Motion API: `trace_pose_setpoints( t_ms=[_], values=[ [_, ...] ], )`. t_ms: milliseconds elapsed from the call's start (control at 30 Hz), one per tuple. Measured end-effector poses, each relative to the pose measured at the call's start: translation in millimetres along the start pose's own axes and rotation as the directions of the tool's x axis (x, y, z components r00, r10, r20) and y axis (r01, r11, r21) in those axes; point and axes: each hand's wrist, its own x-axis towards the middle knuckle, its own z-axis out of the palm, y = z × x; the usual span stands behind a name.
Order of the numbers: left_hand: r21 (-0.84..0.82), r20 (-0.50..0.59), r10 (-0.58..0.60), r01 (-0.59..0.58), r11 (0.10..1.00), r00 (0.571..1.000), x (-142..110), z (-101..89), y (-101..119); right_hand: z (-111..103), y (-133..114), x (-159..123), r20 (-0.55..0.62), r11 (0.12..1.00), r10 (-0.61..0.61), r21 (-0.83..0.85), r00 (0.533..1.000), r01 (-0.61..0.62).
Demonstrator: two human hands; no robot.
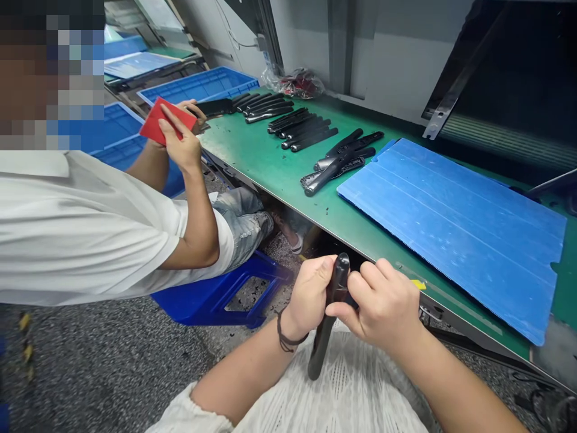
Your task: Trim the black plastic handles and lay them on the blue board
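Observation:
A long, glossy black plastic casing (321, 352) with a rounded end is held upright at a slant in front of my lap. My left hand (310, 294) is closed around its upper part, thumb near the top end. From the other side my right hand (383, 304) presses against it with curled fingers and thumb. Whether those fingers also pinch something small is hidden. Nearest on the bench lies a crossed pile of similar black casings (340, 157), some showing their hollow inner side.
The green bench (270, 174) carries more black casings (306, 129) in rows and a blue corrugated sheet (460, 222). At left a co-worker (193, 180) holds a red pad (164, 123) and a black piece. Blue crates (202, 84) and a blue stool (216, 294) stand nearby.

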Motion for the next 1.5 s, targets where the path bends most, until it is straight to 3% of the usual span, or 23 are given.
trace_pose_setpoints(
  t_ms=[167,400,633,833,1033,1300,1433,1500],
  values=[
    [-0.106,-0.070,-0.051,0.043,0.993,0.996,10,2.0,2,7,-7,-12,0.069,0.998,-0.009,0.064,0.998,0.005],
    [-0.313,-0.090,-0.127,0.093,0.945,0.988,25,8.7,10,9,-16,-25,0.144,0.990,-0.001,0.141,0.990,-0.020],
    [-0.310,-0.180,-0.129,0.068,0.948,0.975,38,6.6,13,6,-20,-27,0.248,0.980,-0.038,0.200,0.968,-0.013],
    [-0.378,-0.263,-0.212,0.102,0.920,0.941,51,-0.1,13,4,-18,-28,0.351,0.961,-0.088,0.275,0.932,-0.014],
    [-0.470,-0.291,-0.266,0.104,0.876,0.919,62,-10.4,16,4,-24,-29,0.360,0.974,-0.109,0.225,0.926,0.027],
    [-0.585,-0.408,-0.360,0.062,0.809,0.839,66,-22.1,17,8,-29,-35,0.314,0.991,-0.084,0.128,0.946,0.046],
    [-0.631,-0.444,-0.407,0.044,0.775,0.798,69,-30.1,7,14,-32,-43,0.275,0.998,-0.039,0.053,0.961,0.025],
    [-0.654,-0.473,-0.449,0.040,0.756,0.758,71,-34.2,1,17,-34,-47,0.241,1.000,-0.022,0.014,0.970,0.019]
  ],
)
